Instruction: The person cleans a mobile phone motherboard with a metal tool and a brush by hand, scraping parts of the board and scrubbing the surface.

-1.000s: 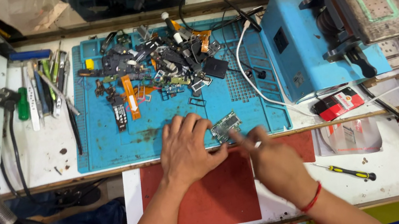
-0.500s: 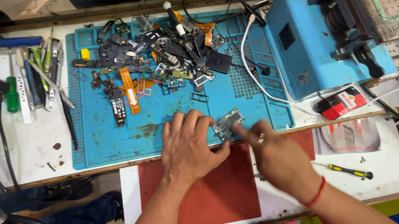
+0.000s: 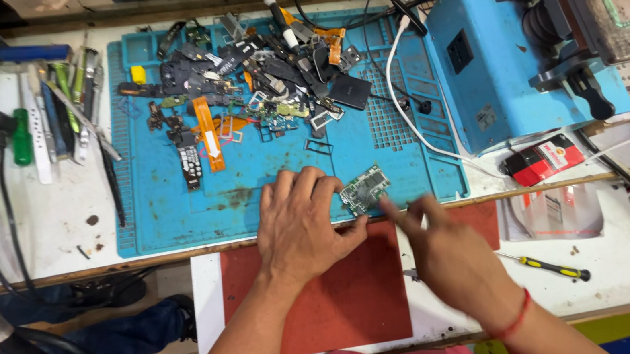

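While left hand (image 3: pixel 301 223) fingers pin circuit board (image 3: pixel 364 189), long axis up-right; right hand (image 3: pixel 446 249) fingers pinched, grip unclear.

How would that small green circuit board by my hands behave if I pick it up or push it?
The circuit board looks thin and flat, so probably stiff and light. Lying on the blue mat, it should slide, not roll. Its tiny exposed parts suggest fragility; the left hand likely steadies it best by the edges.
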